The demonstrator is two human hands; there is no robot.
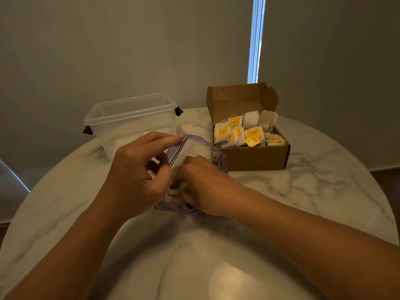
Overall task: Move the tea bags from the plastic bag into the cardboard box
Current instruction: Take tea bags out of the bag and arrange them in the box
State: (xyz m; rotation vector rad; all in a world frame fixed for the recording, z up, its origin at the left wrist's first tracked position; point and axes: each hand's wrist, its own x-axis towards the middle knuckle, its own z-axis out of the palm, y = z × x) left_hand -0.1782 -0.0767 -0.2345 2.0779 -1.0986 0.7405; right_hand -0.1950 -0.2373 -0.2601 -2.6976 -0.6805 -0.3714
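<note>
Left hand (134,169) pinches the bag (195,147) rim to hold it open; right hand (203,182) curls round tea bags (173,192) inside, ready for the box (257,158) close by.

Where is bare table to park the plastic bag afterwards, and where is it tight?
Free: the wide table stretch nearest you, between the forearms, and the patch right of the cardboard box. Tight: the centre, where the left hand pinches the plastic bag and the right hand grips tea bags, between clear tub and box.
</note>
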